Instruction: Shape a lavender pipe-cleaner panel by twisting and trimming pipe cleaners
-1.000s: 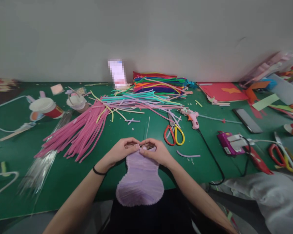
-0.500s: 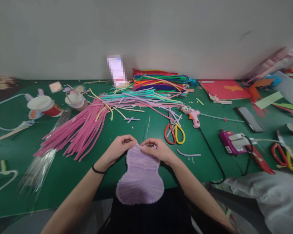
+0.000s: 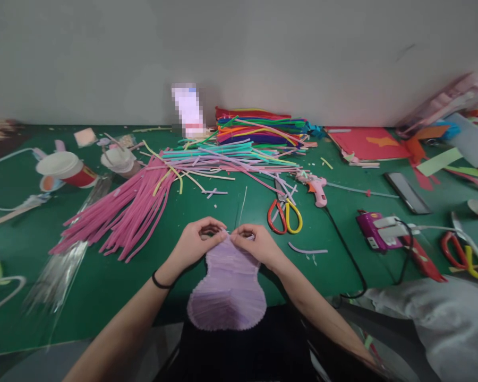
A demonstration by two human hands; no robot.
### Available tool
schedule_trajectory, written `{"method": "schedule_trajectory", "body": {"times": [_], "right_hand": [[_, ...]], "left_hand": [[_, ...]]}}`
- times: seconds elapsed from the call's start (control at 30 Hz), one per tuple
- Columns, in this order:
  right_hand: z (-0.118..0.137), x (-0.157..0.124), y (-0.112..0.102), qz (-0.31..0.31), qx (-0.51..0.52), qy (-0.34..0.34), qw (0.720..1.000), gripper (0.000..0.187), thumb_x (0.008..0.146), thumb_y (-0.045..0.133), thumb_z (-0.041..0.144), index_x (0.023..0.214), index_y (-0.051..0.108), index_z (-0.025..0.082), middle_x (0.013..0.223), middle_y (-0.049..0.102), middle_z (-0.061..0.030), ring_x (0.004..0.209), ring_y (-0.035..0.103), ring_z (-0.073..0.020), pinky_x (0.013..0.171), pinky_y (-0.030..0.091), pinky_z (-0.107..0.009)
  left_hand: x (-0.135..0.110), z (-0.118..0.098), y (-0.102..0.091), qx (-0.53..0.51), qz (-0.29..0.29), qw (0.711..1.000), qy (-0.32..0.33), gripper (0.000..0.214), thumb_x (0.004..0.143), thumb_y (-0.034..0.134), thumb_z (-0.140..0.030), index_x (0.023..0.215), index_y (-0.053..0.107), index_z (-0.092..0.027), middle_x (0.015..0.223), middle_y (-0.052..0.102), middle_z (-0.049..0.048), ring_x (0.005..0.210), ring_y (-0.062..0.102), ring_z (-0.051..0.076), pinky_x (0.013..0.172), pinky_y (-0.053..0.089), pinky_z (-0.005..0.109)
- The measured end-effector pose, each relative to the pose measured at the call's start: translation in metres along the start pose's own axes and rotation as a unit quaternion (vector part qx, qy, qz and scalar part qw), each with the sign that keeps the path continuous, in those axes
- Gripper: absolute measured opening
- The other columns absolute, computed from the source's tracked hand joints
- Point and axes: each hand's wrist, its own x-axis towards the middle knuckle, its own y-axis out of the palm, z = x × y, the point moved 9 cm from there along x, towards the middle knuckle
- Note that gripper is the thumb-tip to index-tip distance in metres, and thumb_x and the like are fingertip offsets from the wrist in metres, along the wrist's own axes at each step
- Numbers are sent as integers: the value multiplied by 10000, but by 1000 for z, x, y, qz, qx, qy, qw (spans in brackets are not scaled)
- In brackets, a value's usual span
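A lilac pipe-cleaner panel (image 3: 229, 294), narrow in the middle and rounder at the bottom, hangs over the table's front edge towards my lap. My left hand (image 3: 199, 239) pinches its top edge near the middle. Close beside it, my right hand (image 3: 253, 241) pinches the same edge, thumb on top. Fingertips of both hands nearly meet, and what lies between them is too small to make out. A thin pale strand (image 3: 243, 204) rises from behind the hands. Scissors (image 3: 286, 216) with one red and one yellow handle lie beyond my right hand.
Pink pipe cleaners (image 3: 119, 212) fan out at left, near paper cups (image 3: 66, 168). Multicoloured pipe cleaners (image 3: 258, 130) are piled at the back by a propped phone (image 3: 188, 109). At right are a pink glue gun (image 3: 317, 191) with its cord, a purple power adapter (image 3: 376, 231) and another phone (image 3: 407, 192).
My left hand has shifted slightly along the top edge towards my right hand, its fingers more arched. The panel stays in nearly the same place, and the view has tilted a little.
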Motion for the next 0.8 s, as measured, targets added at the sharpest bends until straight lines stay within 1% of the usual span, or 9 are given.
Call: {"method": "schedule_trajectory", "body": {"times": [0.13,0.27,0.33,0.4,0.47,0.53,0.6,0.7,0.8], "right_hand": [[1,0,0,-12,-23,-15,1000,159,767,613,307,731,659,159,659,631,7,630,560,-121,641,436,-239],[0,-2,-1,-26,-19,-29,999,139,766,603,287,714,644,165,709,664,-3,665,586,-125,684,455,-244],[0,-2,-1,-29,-18,-36,999,127,767,598,279,718,641,169,734,676,-6,679,594,-126,697,459,-243],[1,-2,-1,-31,-31,-41,998,125,767,593,275,714,637,171,717,670,-3,668,592,-126,689,457,-241],[2,-3,0,-37,-50,-45,997,135,772,583,271,695,629,171,684,656,0,646,583,-126,672,452,-238],[4,-3,0,-48,-71,-51,995,142,777,570,260,677,621,173,681,660,0,643,583,-126,669,446,-236],[7,-5,-1,-62,-92,-55,992,141,777,564,247,668,618,176,698,675,-2,651,591,-127,675,444,-235],[9,-6,-2,-72,-110,-50,990,146,777,561,240,657,618,179,707,691,-2,657,603,-132,675,443,-236],[8,-6,-3,-76,-111,-43,990,154,775,559,241,647,617,179,706,697,-6,662,616,-137,676,447,-237]], "left_hand": [[-1,7,-1,-73,-38,996,-33,204,701,754,-318,799,678,-156,778,709,32,741,647,148,696,484,229],[-2,13,-1,-112,-19,992,-63,204,747,712,-352,813,686,-161,805,714,30,731,637,142,671,467,223],[-1,12,-2,-96,-10,994,-58,212,775,679,-367,819,682,-160,801,707,27,721,630,141,662,460,224],[-2,7,-4,-35,-18,999,-30,202,796,651,-360,800,660,-158,752,680,16,692,617,139,636,447,222],[-4,0,-5,60,-40,997,9,187,835,601,-345,793,623,-164,686,634,-4,628,588,131,579,418,220],[-7,-9,-4,153,-71,985,47,174,874,544,-329,810,585,-172,664,605,-13,581,563,127,546,392,227],[-12,-16,-1,225,-104,965,83,162,899,508,-316,831,556,-177,688,611,-7,587,571,135,564,397,240],[-20,-23,4,296,-145,936,127,150,919,476,-304,859,534,-179,753,636,19,657,607,161,624,419,267],[-22,-24,6,313,-156,927,139,150,928,465,-305,878,536,-183,786,648,27,699,622,174,651,433,279]]}}
